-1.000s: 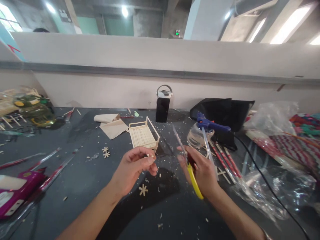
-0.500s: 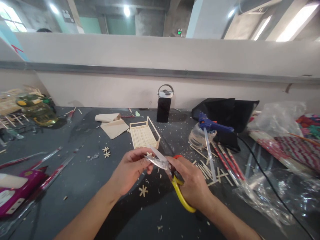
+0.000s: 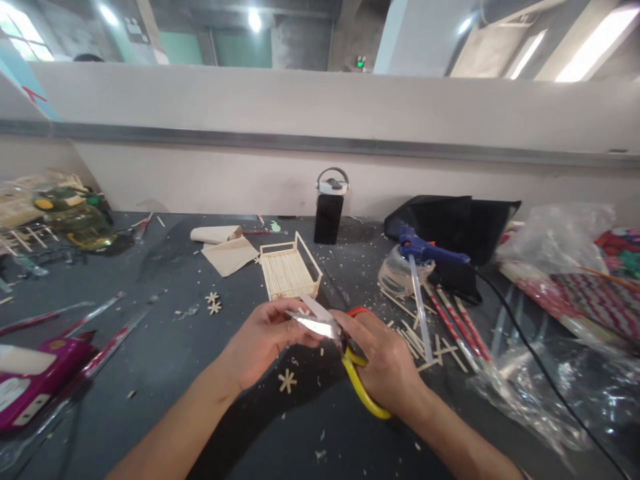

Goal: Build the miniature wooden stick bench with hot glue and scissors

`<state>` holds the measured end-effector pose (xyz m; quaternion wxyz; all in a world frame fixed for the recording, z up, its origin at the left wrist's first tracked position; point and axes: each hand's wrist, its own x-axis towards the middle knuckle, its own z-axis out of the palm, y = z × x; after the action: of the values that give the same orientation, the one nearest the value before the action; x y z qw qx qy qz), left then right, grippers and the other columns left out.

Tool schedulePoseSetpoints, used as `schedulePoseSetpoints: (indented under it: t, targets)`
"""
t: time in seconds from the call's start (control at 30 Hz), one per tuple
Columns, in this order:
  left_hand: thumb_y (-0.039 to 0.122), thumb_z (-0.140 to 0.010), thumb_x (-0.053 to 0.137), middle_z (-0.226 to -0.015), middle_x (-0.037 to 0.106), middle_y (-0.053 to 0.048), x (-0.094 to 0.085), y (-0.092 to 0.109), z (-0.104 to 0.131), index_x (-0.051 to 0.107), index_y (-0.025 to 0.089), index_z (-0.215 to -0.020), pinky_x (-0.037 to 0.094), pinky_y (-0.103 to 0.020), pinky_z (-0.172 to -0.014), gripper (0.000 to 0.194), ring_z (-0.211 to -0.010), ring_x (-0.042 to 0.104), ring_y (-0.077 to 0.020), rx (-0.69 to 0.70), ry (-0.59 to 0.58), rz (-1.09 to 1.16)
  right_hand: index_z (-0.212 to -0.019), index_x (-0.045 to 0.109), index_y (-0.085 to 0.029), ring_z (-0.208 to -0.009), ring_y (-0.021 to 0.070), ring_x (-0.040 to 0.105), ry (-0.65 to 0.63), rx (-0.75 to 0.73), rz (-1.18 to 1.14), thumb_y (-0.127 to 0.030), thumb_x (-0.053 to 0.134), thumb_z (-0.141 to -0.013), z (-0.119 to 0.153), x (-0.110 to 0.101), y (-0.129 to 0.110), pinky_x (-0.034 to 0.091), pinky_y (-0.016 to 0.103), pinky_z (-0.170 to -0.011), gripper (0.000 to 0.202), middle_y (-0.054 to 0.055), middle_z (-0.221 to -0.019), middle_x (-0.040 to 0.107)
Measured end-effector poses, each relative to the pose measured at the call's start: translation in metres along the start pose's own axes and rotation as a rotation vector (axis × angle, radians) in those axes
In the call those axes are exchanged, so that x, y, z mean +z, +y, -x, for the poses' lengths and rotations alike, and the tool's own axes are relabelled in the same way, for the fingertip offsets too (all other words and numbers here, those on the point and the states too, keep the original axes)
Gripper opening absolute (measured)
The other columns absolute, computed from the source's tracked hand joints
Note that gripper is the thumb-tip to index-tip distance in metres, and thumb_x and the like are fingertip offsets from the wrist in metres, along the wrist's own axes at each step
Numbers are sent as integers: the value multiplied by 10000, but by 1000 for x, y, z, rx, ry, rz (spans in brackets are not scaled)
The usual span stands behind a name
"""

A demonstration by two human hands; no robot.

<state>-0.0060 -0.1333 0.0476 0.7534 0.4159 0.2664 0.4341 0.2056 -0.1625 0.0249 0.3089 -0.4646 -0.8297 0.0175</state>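
My right hand [image 3: 383, 360] is closed round yellow-and-red-handled scissors [image 3: 367, 390], whose blades point left and stand apart. Between the blades, my left hand [image 3: 257, 343] pinches a small pale wooden piece [image 3: 303, 311], mostly hidden by fingers and blades. Just beyond the hands sits a small stick-built frame [image 3: 287, 272] with raised rails. A star-shaped stick piece [image 3: 287, 381] lies on the dark table below my left hand. Two smaller stars [image 3: 214, 303] rest farther left.
A blue glue gun [image 3: 430, 252] lies over a clear container at right, its cord running to the front right. Loose sticks [image 3: 413, 340] lie beside my right hand. A phone [image 3: 329, 219] stands at the back. A magenta tool [image 3: 40, 380] is at far left.
The fingers of my left hand have shifted slightly right, and the scissor blades have tilted a little round the small piece. The things on the table look unchanged.
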Motion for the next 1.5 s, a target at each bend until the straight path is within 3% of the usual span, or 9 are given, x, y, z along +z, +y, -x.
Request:
schedulePoseSetpoints:
  t: [0.3,0.53,0.87,1.13,1.27,1.5]
  targets:
    - [134,-722,764,-722,682,-31,-1,2,-1,695,118,-820,514,-206,-609,121,-604,628,-102,-19,7,66,-1256,564,-191,-758,216,633,-36,22,-20,-71,550,-736,0,1,1,537,308,-627,534,75,-874,634]
    - [177,-726,762,-660,699,-67,-5,1,-1,686,123,-858,514,-232,-532,162,-565,649,-149,-142,-5,23,-1262,563,-177,-743,224,637,-30,-12,-12,-77,527,-753,0,2,3,541,325,-615,520,82,-866,632]
    - [150,-765,720,-678,605,-2,-5,5,-4,647,130,-793,419,-178,-497,81,-517,548,-67,-85,72,39,-1248,542,-269,-872,195,648,29,142,-217,-156,564,-849,4,7,5,525,309,-774,416,44,-1022,676]
    - [171,-784,704,-613,620,-16,-4,0,-1,690,118,-836,416,-173,-515,75,-519,555,-74,-66,-28,48,-1299,520,-211,-859,235,633,-50,28,-136,-109,531,-819,5,7,1,543,363,-733,492,91,-976,651]
    - [161,-758,717,-630,626,-16,-4,-2,-1,691,114,-812,406,-178,-506,76,-505,543,-70,-76,-32,48,-1301,519,-178,-778,228,618,-14,-20,-89,-92,527,-798,4,6,-1,548,350,-659,510,90,-890,629]
    - [180,-788,691,-614,616,-8,0,-2,-1,701,120,-780,397,-184,-491,61,-483,530,-66,-100,-28,30,-1336,474,-171,-797,252,589,-34,-39,-13,-19,471,-734,5,4,-6,553,400,-665,621,101,-899,598]
